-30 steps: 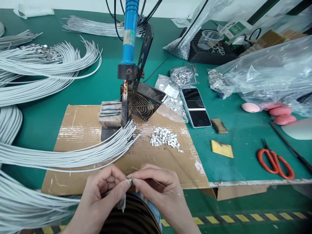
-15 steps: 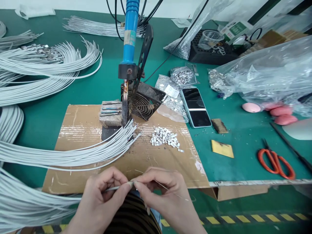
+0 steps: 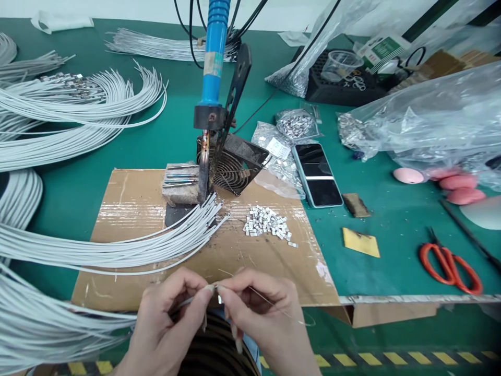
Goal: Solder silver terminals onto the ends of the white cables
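Left hand, lower centre of the frame: thumb and index finger pinched narrow on the end of a white cable, which runs back under the palm.

Right hand, just beside it, fingertips meeting those of the left: thumb and index finger closed on what appears to be a small metal piece, largely covered by the fingers. A thin wire crosses this hand and trails off to the right in a loose curl.

Cable bundle, white, one: laid from the left edge over the cardboard sheet, ends fanned near the centre. Further white coils at lower left and upper left.

Soldering iron, blue handle, one: upright in a black stand, upper centre, tip pointing down behind the cable ends. Beside it, a dark fan and a grey block bearing metal rods.

Metal parts, small, a loose heap: on the cardboard, right of centre.

Phone, pale blue case, one: on the green desk, near two small clear bags.

Yellow pad, marked dark along one edge; brown pad just above it.

Scissors, red handles, one pair: lower right.

Black tray with clear cup: upper right.
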A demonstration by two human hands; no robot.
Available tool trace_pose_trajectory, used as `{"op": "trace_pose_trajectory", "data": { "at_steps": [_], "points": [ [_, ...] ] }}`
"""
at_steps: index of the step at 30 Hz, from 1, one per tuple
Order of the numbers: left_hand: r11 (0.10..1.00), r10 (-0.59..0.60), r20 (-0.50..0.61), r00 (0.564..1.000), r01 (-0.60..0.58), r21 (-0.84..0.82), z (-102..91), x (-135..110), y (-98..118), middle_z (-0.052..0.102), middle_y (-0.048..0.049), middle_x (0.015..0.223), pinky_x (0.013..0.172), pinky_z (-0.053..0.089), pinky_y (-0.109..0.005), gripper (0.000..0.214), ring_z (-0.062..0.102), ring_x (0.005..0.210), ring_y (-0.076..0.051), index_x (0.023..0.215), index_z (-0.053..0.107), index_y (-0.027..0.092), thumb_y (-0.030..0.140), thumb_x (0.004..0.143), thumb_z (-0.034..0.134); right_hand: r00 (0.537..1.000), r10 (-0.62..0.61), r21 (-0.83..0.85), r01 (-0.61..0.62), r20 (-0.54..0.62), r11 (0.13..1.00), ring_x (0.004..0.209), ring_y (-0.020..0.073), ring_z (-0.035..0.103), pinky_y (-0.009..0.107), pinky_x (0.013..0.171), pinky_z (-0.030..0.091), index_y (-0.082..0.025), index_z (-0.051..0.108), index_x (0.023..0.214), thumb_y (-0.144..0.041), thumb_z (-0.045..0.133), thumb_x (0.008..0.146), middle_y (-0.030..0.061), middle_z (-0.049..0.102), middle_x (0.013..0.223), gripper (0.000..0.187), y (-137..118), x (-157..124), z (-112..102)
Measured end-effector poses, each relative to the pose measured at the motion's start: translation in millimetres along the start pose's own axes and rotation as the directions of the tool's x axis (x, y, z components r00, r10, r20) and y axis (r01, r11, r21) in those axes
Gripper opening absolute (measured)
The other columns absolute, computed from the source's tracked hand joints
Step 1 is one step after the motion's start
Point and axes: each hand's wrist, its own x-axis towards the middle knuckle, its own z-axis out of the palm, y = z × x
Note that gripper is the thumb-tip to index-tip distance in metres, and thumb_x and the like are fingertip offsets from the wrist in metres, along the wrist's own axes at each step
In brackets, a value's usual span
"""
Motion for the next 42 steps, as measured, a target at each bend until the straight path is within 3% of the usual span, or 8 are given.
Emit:
{"op": "trace_pose_trajectory", "data": {
  "at_steps": [4, 10, 14, 18, 23, 36, 39, 42],
  "points": [
    [0.969, -0.103, 0.017, 0.995, 0.104, -0.225, 4.6, 0, 4, 0.051, 0.0068, 0.057, 0.051, 0.026, -0.022, 0.048, 0.034, 0.052, -0.009, 0.078, 0.063, 0.02, 0.065, 0.086, 0.075, 0.96, -0.227, -0.1, 0.213, -0.164, 0.972, 0.046, 0.0106, 0.053, 0.021, 0.043, 0.043, -0.021, 0.081, 0.073, -0.027, 0.079, 0.085, -0.0003, 0.064, 0.056, 0.015, 14, -4, 18],
    [0.973, -0.052, -0.1, 0.994, 0.027, -0.23, 7.3, 2, 3, 0.063, 0.0025, 0.065, 0.055, 0.04, -0.019, 0.032, 0.05, 0.058, -0.01, 0.082, 0.07, 0.019, 0.048, 0.086, 0.081, 0.757, -0.642, -0.413, 0.55, -0.12, 0.726, 0.05, 0.0121, 0.056, 0.024, 0.047, 0.045, -0.022, 0.082, 0.085, -0.01, 0.073, 0.088, -0.0001, 0.069, 0.062, 0.015, 20, -2, 24],
    [0.974, -0.048, -0.187, 0.981, 0.004, -0.227, 9.9, 5, 9, 0.065, 0.003, 0.063, 0.055, 0.044, -0.017, 0.016, 0.056, 0.058, -0.011, 0.077, 0.073, 0.019, 0.031, 0.078, 0.084, 0.738, -0.674, -0.378, 0.613, -0.043, 0.694, 0.055, 0.0113, 0.062, 0.021, 0.051, 0.05, -0.025, 0.083, 0.097, -0.004, 0.072, 0.09, -0.0011, 0.073, 0.07, 0.025, 13, 3, 18],
    [0.977, -0.027, -0.252, 0.967, -0.027, -0.209, 9.6, 9, 20, 0.063, 0.0055, 0.058, 0.051, 0.042, -0.013, 0.01, 0.054, 0.053, -0.007, 0.07, 0.073, 0.02, 0.024, 0.073, 0.082, 0.843, -0.537, -0.276, 0.52, 0.016, 0.808, 0.054, 0.0097, 0.065, 0.018, 0.051, 0.052, -0.03, 0.085, 0.101, -0.01, 0.073, 0.091, -0.0032, 0.073, 0.069, 0.025, 8, 5, 11],
    [0.987, 0.005, -0.279, 0.96, -0.05, -0.152, 7.8, 11, 24, 0.064, 0.0053, 0.059, 0.052, 0.041, -0.011, 0.006, 0.054, 0.055, -0.006, 0.068, 0.074, 0.02, 0.021, 0.072, 0.079, 0.928, -0.343, -0.072, 0.335, -0.149, 0.939, 0.053, 0.0073, 0.068, 0.012, 0.055, 0.056, -0.029, 0.082, 0.091, -0.017, 0.076, 0.092, -0.0052, 0.074, 0.067, 0.014, 1, 5, 7],
    [0.985, -0.029, -0.249, 0.968, -0.014, -0.17, 4.8, 17, 26, 0.057, 0.0058, 0.054, 0.049, 0.037, -0.013, 0.012, 0.044, 0.05, -0.006, 0.066, 0.073, 0.017, 0.025, 0.07, 0.081, 0.705, -0.709, -0.402, 0.648, -0.004, 0.647, 0.07, 0.0098, 0.069, 0.017, 0.067, 0.058, -0.025, 0.08, 0.097, -0.003, 0.072, 0.09, -0.0026, 0.077, 0.082, 0.024, -2, 19, 6],
    [0.982, -0.038, -0.239, 0.97, -0.008, -0.19, 4.4, 18, 26, 0.054, 0.007, 0.052, 0.048, 0.037, -0.013, 0.013, 0.043, 0.049, -0.006, 0.066, 0.073, 0.017, 0.025, 0.07, 0.082, 0.831, -0.55, -0.291, 0.506, -0.088, 0.812, 0.06, 0.0079, 0.066, 0.015, 0.057, 0.054, -0.028, 0.083, 0.092, -0.011, 0.075, 0.09, -0.004, 0.074, 0.074, 0.019, -1, 19, 5],
    [0.983, -0.035, -0.245, 0.969, -0.01, -0.181, 4.7, 18, 25, 0.061, 0.0049, 0.055, 0.049, 0.04, -0.014, 0.013, 0.049, 0.05, -0.007, 0.066, 0.073, 0.018, 0.026, 0.072, 0.081, 0.967, -0.255, -0.017, 0.255, 0.003, 0.967, 0.05, 0.0063, 0.062, 0.013, 0.048, 0.052, -0.029, 0.088, 0.093, -0.025, 0.08, 0.091, -0.0029, 0.069, 0.069, 0.009, 3, 21, 4]
  ]
}}
